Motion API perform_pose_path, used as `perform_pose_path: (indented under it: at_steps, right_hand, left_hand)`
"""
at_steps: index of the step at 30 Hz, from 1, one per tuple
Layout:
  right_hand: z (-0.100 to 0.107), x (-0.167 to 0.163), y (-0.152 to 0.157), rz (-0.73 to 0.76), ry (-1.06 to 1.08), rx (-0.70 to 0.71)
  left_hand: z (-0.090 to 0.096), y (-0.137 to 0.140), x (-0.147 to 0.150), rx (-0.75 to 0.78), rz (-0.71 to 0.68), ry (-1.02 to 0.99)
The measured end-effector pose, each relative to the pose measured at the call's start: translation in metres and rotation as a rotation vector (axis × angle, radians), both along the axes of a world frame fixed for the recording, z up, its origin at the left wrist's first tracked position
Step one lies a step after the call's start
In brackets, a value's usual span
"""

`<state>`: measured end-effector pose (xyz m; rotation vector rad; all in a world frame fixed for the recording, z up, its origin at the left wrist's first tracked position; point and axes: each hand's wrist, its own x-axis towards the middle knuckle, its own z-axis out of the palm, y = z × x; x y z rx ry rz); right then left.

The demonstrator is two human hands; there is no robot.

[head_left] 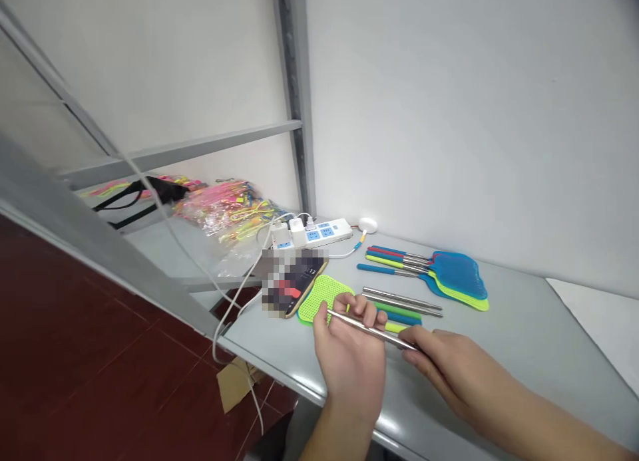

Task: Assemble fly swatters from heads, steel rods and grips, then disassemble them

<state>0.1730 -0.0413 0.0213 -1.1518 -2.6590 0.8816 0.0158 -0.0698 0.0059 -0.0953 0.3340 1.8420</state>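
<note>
A shiny metal rod point(367, 329) spans both my hands, above the front of the grey table. My left hand point(352, 361) is palm up, with its thumb and curled fingers around the rod's left end. At the other end my right hand point(449, 358) pinches it between thumb and fingers. Just beyond the left hand lie green mesh fly swatter heads point(324, 296). More metal rods point(399, 299) rest behind the hands, beside a green handle point(399, 310) and a blue handle point(405, 318), partly hidden by my fingers. Further back, several fly swatters point(456, 275) are piled together.
A phone point(299, 285), partly blurred out, lies left of the swatter heads. Behind it stands a power strip point(324, 233) with plugs and a loose white cable point(174, 238). Bagged colourful cords point(224, 208) sit beyond the metal frame point(297, 102). White paper point(599, 324) lies at right.
</note>
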Motion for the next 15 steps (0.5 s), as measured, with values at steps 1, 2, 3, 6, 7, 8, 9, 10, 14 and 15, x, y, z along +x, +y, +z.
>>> perform_pose_path:
  at_steps: [1,2,3,6,7,8,9,10,14,15]
  right_hand:
    - [-0.001,0.008,0.005,-0.03,0.006,-0.014]
    - [-0.001,0.014,0.009,-0.057,0.03,-0.049]
    - [0.0,0.018,0.014,-0.081,0.072,-0.102]
    - [0.003,0.017,0.023,-0.139,0.279,-0.31]
    - [0.004,0.013,0.024,-0.144,0.351,-0.38]
    - [0.005,0.008,0.026,-0.148,0.417,-0.431]
    - [0.006,0.004,0.029,-0.138,0.461,-0.456]
    - [0.008,0.002,0.032,-0.12,0.479,-0.446]
    - [0.013,0.015,0.053,-0.155,0.414,-0.098]
    - [0.013,0.021,0.06,-0.204,0.395,-0.001]
  left_hand:
    - [-0.001,0.005,0.006,0.011,-0.021,0.079]
    - [-0.002,0.009,0.012,0.025,-0.039,0.173]
    - [-0.004,0.012,0.017,0.036,-0.06,0.278]
    - [-0.009,0.018,0.029,0.038,-0.166,0.651]
    - [-0.009,0.02,0.031,0.032,-0.209,0.788]
    - [-0.007,0.023,0.031,0.026,-0.248,0.922]
    - [-0.004,0.027,0.029,0.025,-0.277,1.047]
    - [0.0,0.032,0.026,0.029,-0.294,1.162]
    - [0.023,0.065,0.004,0.117,-0.261,1.721]
    - [0.026,0.074,0.0,0.16,-0.226,1.868]
